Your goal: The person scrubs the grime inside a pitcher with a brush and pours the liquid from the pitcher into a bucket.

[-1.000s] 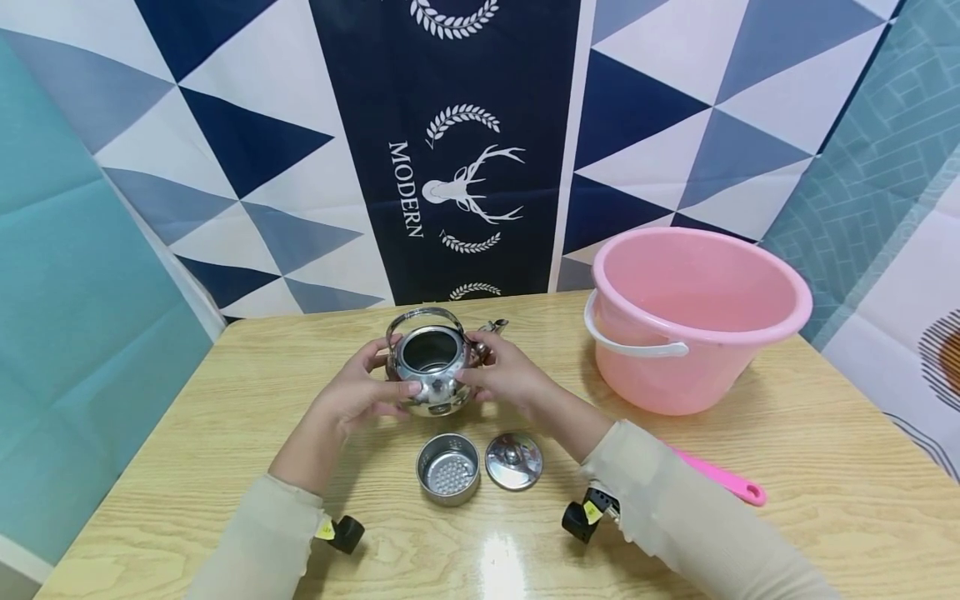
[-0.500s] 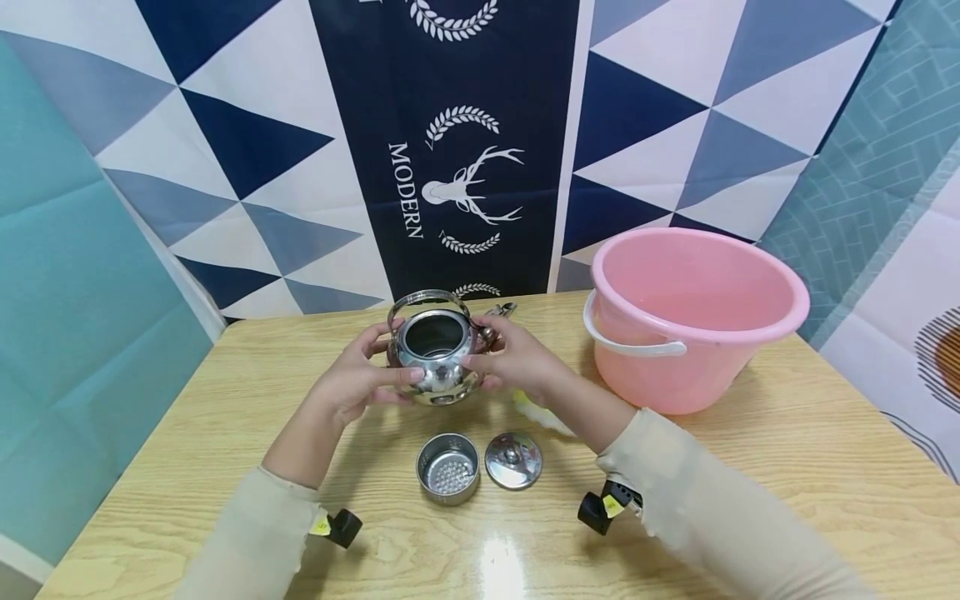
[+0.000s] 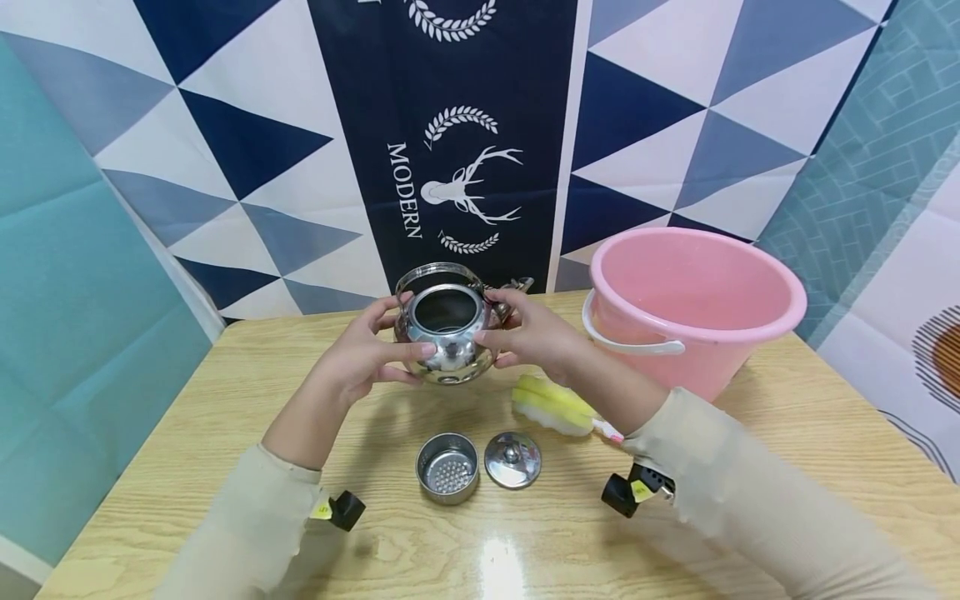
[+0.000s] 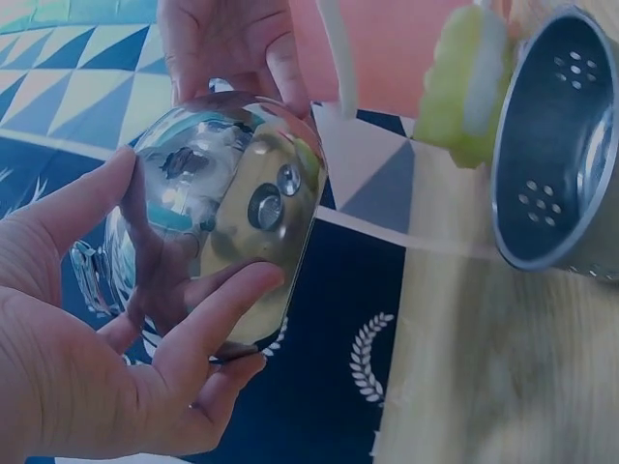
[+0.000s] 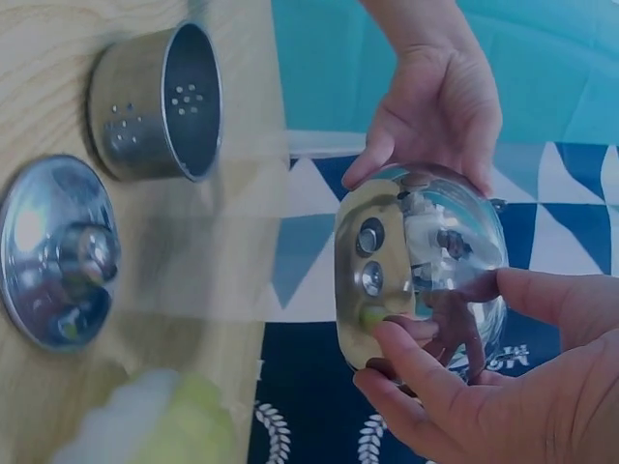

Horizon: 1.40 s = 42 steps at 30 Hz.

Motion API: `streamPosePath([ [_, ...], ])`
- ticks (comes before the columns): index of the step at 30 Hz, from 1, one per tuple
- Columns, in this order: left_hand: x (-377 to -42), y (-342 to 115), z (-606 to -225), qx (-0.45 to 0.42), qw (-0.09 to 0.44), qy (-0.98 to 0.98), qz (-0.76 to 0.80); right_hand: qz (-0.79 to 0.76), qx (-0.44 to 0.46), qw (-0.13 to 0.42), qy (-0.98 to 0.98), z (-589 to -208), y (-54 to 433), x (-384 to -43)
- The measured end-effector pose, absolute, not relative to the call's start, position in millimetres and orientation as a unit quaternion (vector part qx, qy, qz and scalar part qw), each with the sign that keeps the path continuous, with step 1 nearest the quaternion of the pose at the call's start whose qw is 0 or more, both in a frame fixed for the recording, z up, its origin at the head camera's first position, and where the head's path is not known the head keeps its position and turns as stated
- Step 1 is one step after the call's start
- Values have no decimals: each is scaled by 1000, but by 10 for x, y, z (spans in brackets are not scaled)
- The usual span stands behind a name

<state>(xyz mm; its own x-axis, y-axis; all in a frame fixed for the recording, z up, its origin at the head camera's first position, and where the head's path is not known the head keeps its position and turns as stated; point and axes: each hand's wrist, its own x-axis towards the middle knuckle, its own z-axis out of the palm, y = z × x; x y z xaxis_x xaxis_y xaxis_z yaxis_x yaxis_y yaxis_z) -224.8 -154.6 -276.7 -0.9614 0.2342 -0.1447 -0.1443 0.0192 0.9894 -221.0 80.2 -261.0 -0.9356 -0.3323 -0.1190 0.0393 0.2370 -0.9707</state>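
Observation:
A shiny steel teapot [image 3: 450, 354] without its lid is held up off the table between both hands. The left hand [image 3: 367, 350] grips its left side, thumb on the front of the body. On the spout side, the right hand [image 3: 528, 333] grips it with the fingers round the body. The pot's hoop handle [image 3: 438, 268] stands up and its dark mouth faces me. Below on the table sit the perforated steel strainer basket [image 3: 448, 471] and the round knobbed lid [image 3: 513, 460], side by side. In both wrist views the polished body mirrors the basket and lid.
A sponge brush [image 3: 551, 406], yellow and white, lies under the right forearm, its handle mostly covered. The pink bucket [image 3: 697, 333] with a white handle stands at the back right. A patterned cloth [image 3: 300, 150] hangs behind the wooden table [image 3: 225, 400].
Both hands have raised the teapot off the table, moving it up and slightly right. The sponge brush's head has come into view beneath the right arm. Basket and lid stay put.

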Motion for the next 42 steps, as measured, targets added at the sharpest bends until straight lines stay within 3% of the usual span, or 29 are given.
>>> streamPosePath([
  [42,-2495,-567,-2125,90,116,715,683,-587,-101,112,796,-1950,1773,-2188],
])
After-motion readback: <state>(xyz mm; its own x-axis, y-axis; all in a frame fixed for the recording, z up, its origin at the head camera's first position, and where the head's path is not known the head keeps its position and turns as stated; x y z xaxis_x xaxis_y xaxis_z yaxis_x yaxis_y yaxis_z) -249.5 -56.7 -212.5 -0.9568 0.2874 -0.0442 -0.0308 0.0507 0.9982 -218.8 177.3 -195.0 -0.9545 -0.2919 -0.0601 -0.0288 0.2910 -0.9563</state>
